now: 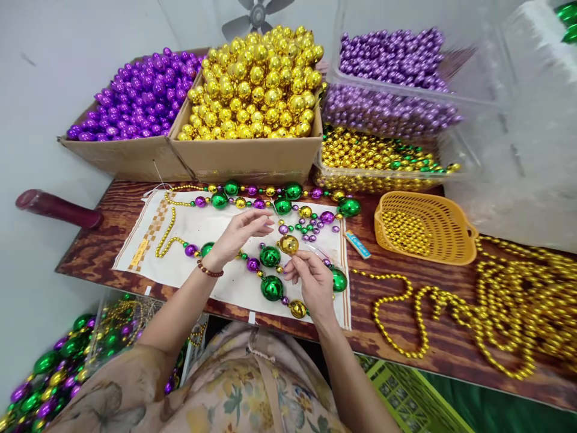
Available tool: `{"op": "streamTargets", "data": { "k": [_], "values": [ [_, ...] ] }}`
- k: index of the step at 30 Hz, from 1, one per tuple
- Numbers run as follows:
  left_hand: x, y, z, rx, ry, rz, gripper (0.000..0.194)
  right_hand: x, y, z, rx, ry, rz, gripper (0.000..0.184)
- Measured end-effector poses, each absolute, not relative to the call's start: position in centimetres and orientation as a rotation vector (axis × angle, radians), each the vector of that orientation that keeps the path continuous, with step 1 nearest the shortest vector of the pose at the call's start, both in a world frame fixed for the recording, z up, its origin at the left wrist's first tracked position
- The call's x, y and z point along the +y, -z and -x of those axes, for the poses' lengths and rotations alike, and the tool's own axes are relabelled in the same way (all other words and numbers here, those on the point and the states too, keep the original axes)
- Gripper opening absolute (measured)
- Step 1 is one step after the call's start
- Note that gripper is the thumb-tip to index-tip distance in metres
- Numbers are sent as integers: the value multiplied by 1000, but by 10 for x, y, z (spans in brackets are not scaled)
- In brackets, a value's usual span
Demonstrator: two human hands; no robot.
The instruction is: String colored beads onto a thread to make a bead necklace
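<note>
My left hand (242, 236) is over the white cloth (180, 214), fingers stretched to the right with nothing visible in them. A thin needle-like line shows just beyond its fingertips. Thumb and fingers of my right hand (314, 282) are closed at the lower edge of a large gold bead (289, 244). A small purple bead (283, 230) sits directly above it. Below lies a bead strand with big green beads (271, 288), a purple bead (253, 264) and another gold bead (298, 308). Loose small purple and green beads (311, 230) are scattered behind my right hand.
Boxes of purple beads (144, 90) and gold beads (252, 84) stand at the back, beside stacked clear bins (387, 90). An orange basket (451, 255) holds small gold beads. Gold bead chains (518, 300) cover the right side. A blue-labelled packet (357, 245) lies beside the cloth.
</note>
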State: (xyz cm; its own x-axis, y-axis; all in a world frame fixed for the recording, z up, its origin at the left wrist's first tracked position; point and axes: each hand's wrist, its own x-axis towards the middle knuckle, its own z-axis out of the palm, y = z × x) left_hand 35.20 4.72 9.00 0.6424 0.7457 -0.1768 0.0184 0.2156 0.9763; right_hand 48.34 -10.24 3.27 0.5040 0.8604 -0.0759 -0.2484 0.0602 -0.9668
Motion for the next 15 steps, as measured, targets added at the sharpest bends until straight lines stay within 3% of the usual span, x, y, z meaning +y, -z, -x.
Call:
{"op": "streamTargets", "data": {
  "k": [7,15],
  "values": [
    [65,-58,-314,994,-825,-1435,29,-106,-35,-490,-634,-1149,1082,21],
    [82,-47,-321,1144,-700,-2175,23,-108,-42,-498,-665,-978,1174,18]
  ]
}}
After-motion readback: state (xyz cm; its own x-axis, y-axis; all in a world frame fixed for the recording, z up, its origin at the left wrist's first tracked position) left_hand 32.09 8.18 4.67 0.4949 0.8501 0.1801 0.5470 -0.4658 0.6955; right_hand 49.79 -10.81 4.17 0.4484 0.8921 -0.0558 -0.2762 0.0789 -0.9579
